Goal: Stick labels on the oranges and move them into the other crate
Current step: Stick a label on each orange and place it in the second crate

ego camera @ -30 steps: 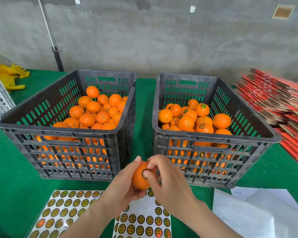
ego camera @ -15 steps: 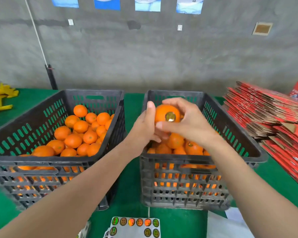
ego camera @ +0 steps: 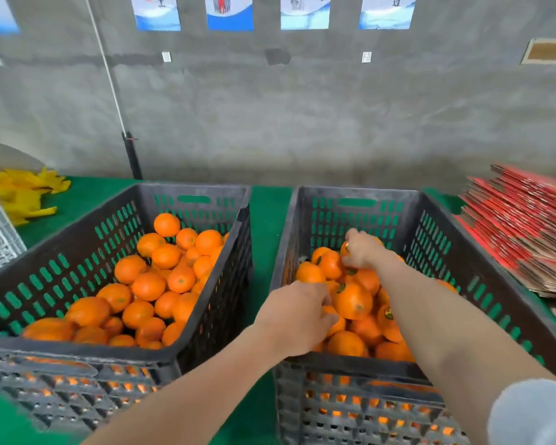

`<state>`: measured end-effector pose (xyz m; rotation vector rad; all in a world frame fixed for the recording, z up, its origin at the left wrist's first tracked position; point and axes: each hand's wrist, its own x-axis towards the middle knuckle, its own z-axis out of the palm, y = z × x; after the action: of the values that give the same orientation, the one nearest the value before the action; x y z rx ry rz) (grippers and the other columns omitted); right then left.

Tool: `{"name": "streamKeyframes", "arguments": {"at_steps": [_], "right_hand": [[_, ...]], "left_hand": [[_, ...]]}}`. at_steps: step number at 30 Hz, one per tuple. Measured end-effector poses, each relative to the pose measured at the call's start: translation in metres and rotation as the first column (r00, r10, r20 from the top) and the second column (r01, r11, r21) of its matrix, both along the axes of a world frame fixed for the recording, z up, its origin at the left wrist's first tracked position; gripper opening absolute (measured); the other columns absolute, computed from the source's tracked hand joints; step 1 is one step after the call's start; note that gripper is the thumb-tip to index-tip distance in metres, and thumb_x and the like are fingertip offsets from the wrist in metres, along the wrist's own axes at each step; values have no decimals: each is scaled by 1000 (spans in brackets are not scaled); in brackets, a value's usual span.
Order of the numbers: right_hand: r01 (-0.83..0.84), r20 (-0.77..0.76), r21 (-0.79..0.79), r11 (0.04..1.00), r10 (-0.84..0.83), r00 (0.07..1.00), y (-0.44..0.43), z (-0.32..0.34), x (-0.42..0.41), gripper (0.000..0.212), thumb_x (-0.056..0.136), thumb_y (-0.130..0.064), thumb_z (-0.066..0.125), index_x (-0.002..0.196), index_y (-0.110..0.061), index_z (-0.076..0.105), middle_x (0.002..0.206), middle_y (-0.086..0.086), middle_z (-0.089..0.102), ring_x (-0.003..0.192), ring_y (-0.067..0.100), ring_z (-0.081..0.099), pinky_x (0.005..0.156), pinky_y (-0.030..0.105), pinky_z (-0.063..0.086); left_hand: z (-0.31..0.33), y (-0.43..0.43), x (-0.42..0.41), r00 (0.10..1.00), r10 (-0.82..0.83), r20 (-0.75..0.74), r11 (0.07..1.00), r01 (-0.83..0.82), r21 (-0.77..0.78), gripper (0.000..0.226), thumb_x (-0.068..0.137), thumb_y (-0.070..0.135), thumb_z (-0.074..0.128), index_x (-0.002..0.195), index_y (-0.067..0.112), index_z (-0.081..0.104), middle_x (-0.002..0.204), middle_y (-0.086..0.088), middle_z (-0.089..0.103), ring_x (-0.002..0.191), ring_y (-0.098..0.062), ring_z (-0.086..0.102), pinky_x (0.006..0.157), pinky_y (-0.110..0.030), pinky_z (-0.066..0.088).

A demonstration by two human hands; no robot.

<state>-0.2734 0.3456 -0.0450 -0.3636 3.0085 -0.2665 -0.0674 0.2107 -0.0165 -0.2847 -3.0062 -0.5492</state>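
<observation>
Even soft daylight, blurred warped edges

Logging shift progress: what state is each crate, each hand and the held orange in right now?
left crate: partly filled with bare oranges
right crate: partly filled, some labels showing
right hand: grips labelled orange atop the pile
left hand: relaxed over the pile, holding nothing

Fruit-packing workroom: bare concrete wall; orange-filled crates; stacked flat red cartons
</observation>
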Motion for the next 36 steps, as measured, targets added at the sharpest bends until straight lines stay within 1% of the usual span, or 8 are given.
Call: {"name": "streamKeyframes", "arguments": {"at_steps": [7, 11, 16, 20, 23, 26, 30, 36], "right_hand": [[92, -67, 77, 993, -87, 994, -16, -1, 10, 82, 85, -22, 59, 149, -15, 9, 154, 19, 7, 140, 42, 12, 110, 55, 20], [-202, -466, -240, 950, 70, 882, -58, 47, 51, 54, 86, -15, 59, 135, -5, 40, 140, 20, 36, 130, 36, 33, 106, 45, 31], [-562, -676, -515, 647, 96, 730, -126, 83, 142, 23, 86, 0, 55, 108, 2, 59, 109, 15, 60, 107, 27, 55, 91, 29, 39], [-613, -587, -568, 549, 251, 769, -174, 63, 201, 20, 85, 5, 53, 103, 1, 61, 103, 16, 61, 99, 27, 55, 87, 27, 39], [-662, -406, -478, 578, 522, 750, -211, 43, 223, 26, 90, -7, 54, 116, -4, 55, 119, 12, 53, 114, 24, 46, 95, 24, 30], [-678, -177, -322, 661, 661, 729, -227, 31, 222, 40, 95, -22, 50, 133, -16, 41, 136, 4, 40, 126, 20, 37, 104, 31, 29], [-645, -39, -166, 746, 649, 760, -225, 31, 216, 39, 96, -30, 47, 134, -23, 41, 137, -1, 40, 125, 20, 40, 99, 36, 37], [-642, 3, -57, 765, 643, 766, -229, 34, 217, 31, 95, -34, 48, 124, -23, 48, 130, -4, 45, 115, 18, 46, 92, 36, 41]], "left_hand": [[3, -1, 1, 999, -23, 22, 999, 22, 44, 28, 91, 39, 55, 113, 20, 58, 97, -1, 67, 90, -22, 62, 79, -39, 53], [7, -3, 7, 991, 87, -105, 905, -34, 424, 8, 87, 24, 60, 92, 19, 61, 76, 8, 61, 74, -12, 57, 74, -28, 50], [22, -61, 22, 926, 322, -197, 742, -117, 660, 19, 79, 2, 57, 76, 20, 52, 66, 13, 50, 61, -2, 48, 56, -13, 34], [37, -163, 27, 924, 331, -195, 883, -230, 409, 19, 81, -1, 56, 73, 16, 58, 72, 7, 57, 71, -13, 52, 56, -14, 32], [30, -244, 22, 933, 358, -23, 933, -359, -33, 13, 87, 5, 54, 93, 6, 66, 98, -7, 68, 89, -21, 60, 68, -18, 41], [8, -298, 11, 887, 347, 305, 856, -166, -490, 41, 87, 3, 52, 127, 11, 54, 126, -11, 58, 114, -29, 55, 93, -36, 47], [-5, -327, -3, 571, 397, 719, 751, 249, -612, 75, 81, 12, 70, 145, 25, 33, 141, -11, 42, 123, -34, 47, 98, -42, 45], [-32, -337, -2, 550, 475, 687, 475, 496, -727, 69, 89, 31, 57, 148, 31, 21, 146, -8, 34, 131, -34, 36, 93, -41, 36]]}}
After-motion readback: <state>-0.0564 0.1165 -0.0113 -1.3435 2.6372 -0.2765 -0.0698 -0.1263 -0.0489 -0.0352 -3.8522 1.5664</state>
